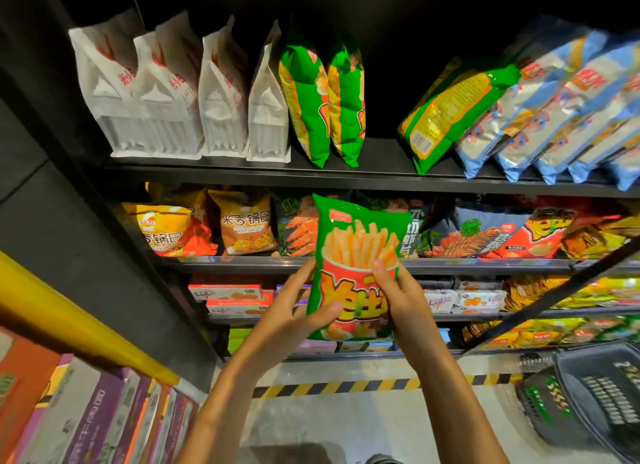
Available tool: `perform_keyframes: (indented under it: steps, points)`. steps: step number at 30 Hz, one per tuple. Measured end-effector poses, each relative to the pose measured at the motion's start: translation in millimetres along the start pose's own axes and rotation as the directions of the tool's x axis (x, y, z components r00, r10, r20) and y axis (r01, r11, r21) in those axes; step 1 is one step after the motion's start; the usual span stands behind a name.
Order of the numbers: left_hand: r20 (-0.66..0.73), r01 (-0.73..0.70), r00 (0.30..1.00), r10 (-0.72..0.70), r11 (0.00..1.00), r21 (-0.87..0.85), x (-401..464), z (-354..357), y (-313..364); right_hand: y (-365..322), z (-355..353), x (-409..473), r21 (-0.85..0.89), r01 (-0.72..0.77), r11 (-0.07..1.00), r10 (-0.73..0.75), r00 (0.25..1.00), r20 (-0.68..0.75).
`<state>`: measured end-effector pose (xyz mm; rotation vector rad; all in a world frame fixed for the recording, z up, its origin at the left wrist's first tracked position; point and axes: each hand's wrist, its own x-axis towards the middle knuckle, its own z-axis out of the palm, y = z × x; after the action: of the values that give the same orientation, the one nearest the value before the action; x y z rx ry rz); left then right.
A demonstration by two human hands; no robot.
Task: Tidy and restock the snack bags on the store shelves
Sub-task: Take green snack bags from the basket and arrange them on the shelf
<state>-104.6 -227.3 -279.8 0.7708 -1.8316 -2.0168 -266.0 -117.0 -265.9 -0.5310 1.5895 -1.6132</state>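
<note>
I hold a green fries snack bag point(353, 235) upright in front of the middle shelf. My left hand point(294, 311) grips its lower left edge, thumb across the front. My right hand point(401, 301) grips its lower right side. On the top shelf point(346, 179) two matching green bags point(325, 103) stand upright. A third green bag point(450, 110) leans to the right against a row of blue bags point(561, 117). A dark gap separates the upright pair from the leaning one.
White paper pouches point(180, 93) fill the top shelf's left. The middle shelf holds orange, shrimp and red snack bags point(246, 224). Lower shelves carry boxes and yellow packs. A dark shopping basket point(588, 394) sits on the floor at right; stacked boxes point(86, 418) lie at lower left.
</note>
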Motion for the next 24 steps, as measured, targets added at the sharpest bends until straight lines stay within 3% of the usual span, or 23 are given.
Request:
perform_keyframes:
  steps: [3,7,11,16,20,24]
  points:
    - [-0.157,-0.055,0.987,0.040,0.994,-0.095,2,5,-8,-8,5,-2,-0.046,0.064,0.997,-0.062,0.997,0.051]
    - [-0.322,-0.091,0.945,-0.056,0.902,-0.421,9,10,-10,-18,4,-3,-0.071,0.168,0.983,-0.155,0.974,0.164]
    - [-0.361,-0.123,0.927,-0.105,0.823,-0.555,12,14,-5,-20,6,-12,-0.108,0.215,0.971,-0.183,0.950,0.253]
    - [-0.344,-0.125,0.935,-0.081,0.835,-0.535,9,15,-5,-21,2,-16,-0.092,0.235,0.968,-0.199,0.934,0.296]
    - [-0.366,-0.200,0.926,0.093,0.943,-0.267,6,15,-6,-18,2,-20,-0.119,0.212,0.970,-0.161,0.926,0.340]
    - [-0.137,-0.220,0.970,0.200,0.964,-0.152,5,11,-3,-20,-8,-21,-0.136,0.239,0.962,-0.207,0.955,0.212]
